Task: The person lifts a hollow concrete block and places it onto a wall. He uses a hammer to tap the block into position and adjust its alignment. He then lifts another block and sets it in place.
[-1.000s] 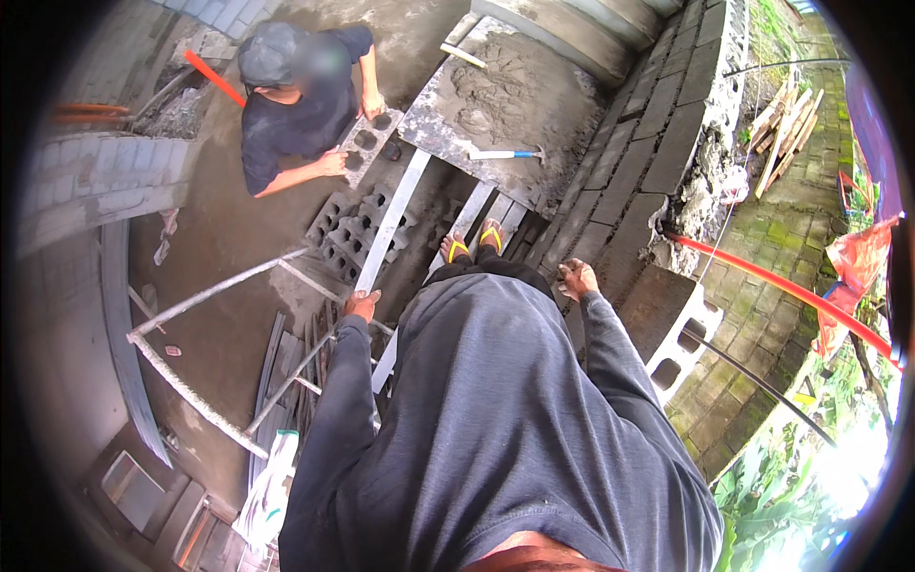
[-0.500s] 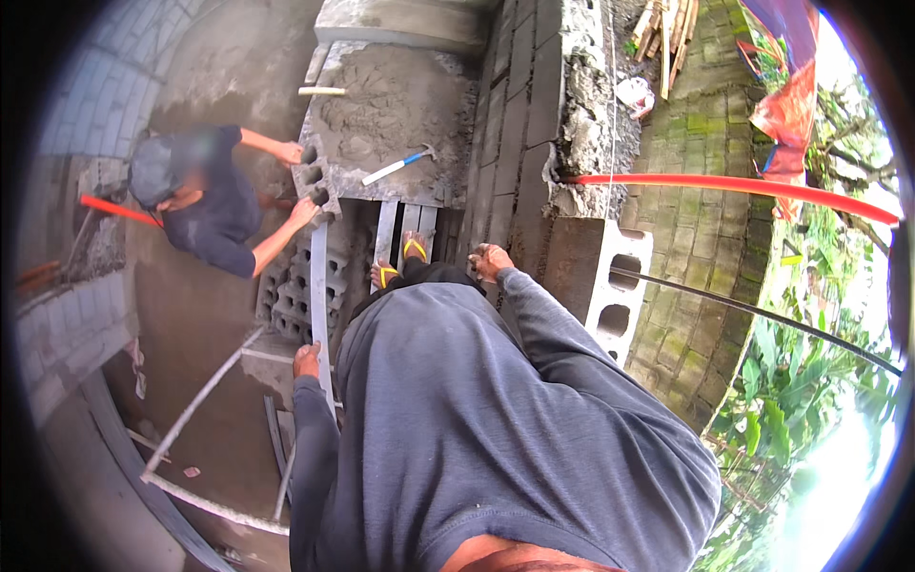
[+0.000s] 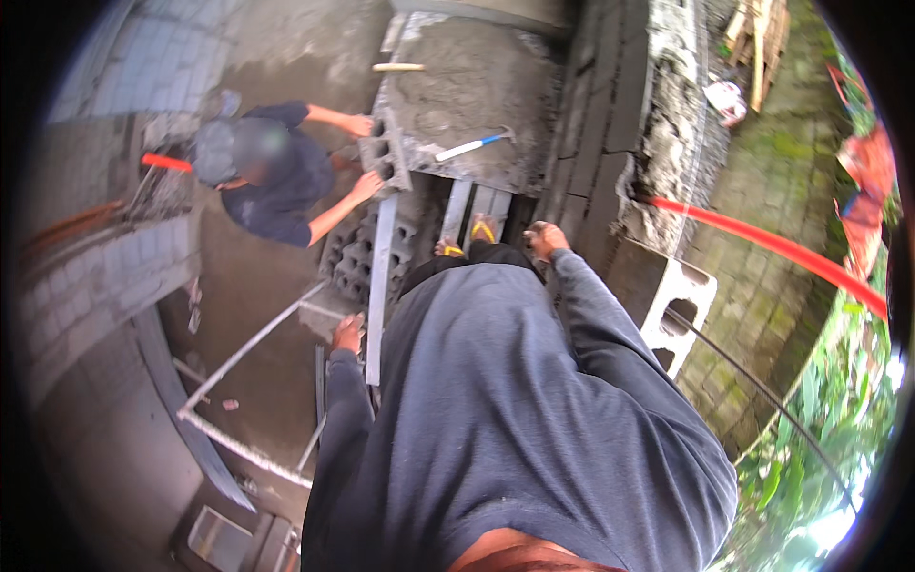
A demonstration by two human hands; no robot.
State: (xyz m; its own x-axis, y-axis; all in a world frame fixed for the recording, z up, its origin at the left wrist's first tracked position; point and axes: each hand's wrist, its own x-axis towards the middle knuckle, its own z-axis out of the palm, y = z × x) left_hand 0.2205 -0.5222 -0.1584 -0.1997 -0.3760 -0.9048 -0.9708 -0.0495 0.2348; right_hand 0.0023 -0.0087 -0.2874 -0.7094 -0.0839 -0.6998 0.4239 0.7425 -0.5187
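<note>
— Grey concrete floor [image 3: 238, 286] below, block walling all around. And the grip?

— Left hand [image 3: 349, 333]: fingers partly curled, just beside the long grey plank [image 3: 381, 296]. Can't tell whether touching its edge or clear of it. Right hand [image 3: 546, 240]: fingers bent inward, near the block wall [image 3: 591, 124]. Can't tell whether empty or pinching something small.

— Where, exactly, with the plank?

— Alongside the dark shirt [image 3: 515, 410], on its left, running forward to just short of the hollow concrete block [image 3: 396, 157], itself between both hands of a co-worker [image 3: 286, 191].

— Easy to handle, that plank?

— Likely stiff, lighter than a block, awkward for its length, perhaps slippery if damp. Wood or metal, hard to tell. Best taken by both long edges, near the middle for balance.

— And the hollow block?

— Probably heavy, rough and rigid, with thin webs liable to chip. Best taken at both ends, as by the co-worker.

— Further out?

— Left of the plank, a stack of hollow blocks [image 3: 357, 262]; nearer the left hand, a pale-spattered frame [image 3: 253, 336]. Ahead, spread mortar [image 3: 467, 86], with a blue-and-white-handled hammer [image 3: 469, 147] lying near its close edge. Between mortar and shirt, feet in yellow-strapped sandals [image 3: 483, 232]. Off to the right, beyond the wall, an orange-red pipe [image 3: 762, 243].
</note>
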